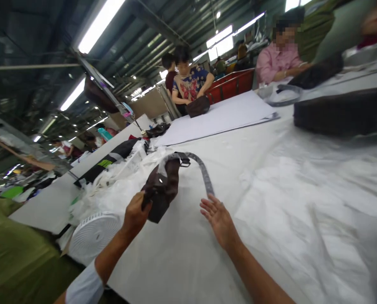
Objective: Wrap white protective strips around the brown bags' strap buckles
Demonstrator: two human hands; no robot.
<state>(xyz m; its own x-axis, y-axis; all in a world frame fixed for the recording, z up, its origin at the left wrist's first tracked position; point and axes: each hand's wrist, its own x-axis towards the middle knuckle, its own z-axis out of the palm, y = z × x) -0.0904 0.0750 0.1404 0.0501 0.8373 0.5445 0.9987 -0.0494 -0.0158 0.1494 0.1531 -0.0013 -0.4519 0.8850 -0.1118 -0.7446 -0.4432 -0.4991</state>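
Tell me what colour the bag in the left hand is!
The bag in the left hand is dark brown; the head view shows it best.

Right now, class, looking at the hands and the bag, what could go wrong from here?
The strap could swing loose: the open right hand doesn't seem to grip it.

The dark bag, gripped by the left hand, might snag the loose plastic beside it.

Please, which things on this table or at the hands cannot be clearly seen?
All in the head view:
- Left hand: some fingers, hidden behind the dark brown bag.
- Gray strap: its near end, hidden at the right hand; contact is unclear.
- Inside of the bag: hidden by its own material.
- Long dark item: blurred, cut off by the right edge.
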